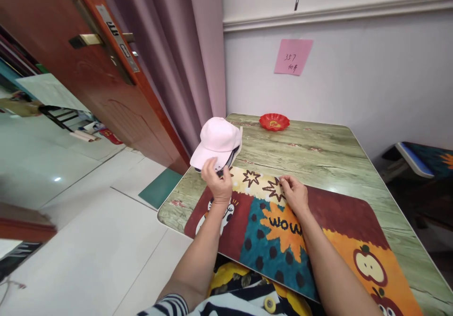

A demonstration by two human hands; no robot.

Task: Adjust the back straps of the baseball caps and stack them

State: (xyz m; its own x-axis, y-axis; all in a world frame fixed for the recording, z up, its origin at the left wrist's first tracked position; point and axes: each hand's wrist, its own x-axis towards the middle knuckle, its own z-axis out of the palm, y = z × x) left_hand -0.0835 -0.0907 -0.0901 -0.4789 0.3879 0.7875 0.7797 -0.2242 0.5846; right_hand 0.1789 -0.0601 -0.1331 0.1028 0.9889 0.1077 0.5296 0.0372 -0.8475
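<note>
One pink cap [220, 134] on top, long axis slanting, brim near-left! Left grip [216, 180] parted, released; right grip [295, 194], can't tell.

Pink cap [217, 137]; lower cap [232, 157] perhaps black; mat [343, 210] multicoloured, brown-starred.

Behind the wood-patterned table [332, 137] there is a pale wall [354, 80]. To the table's left hang a purple curtain [208, 37] and an open brown door [116, 101]; left also, the tiled floor [88, 264] shines.
</note>
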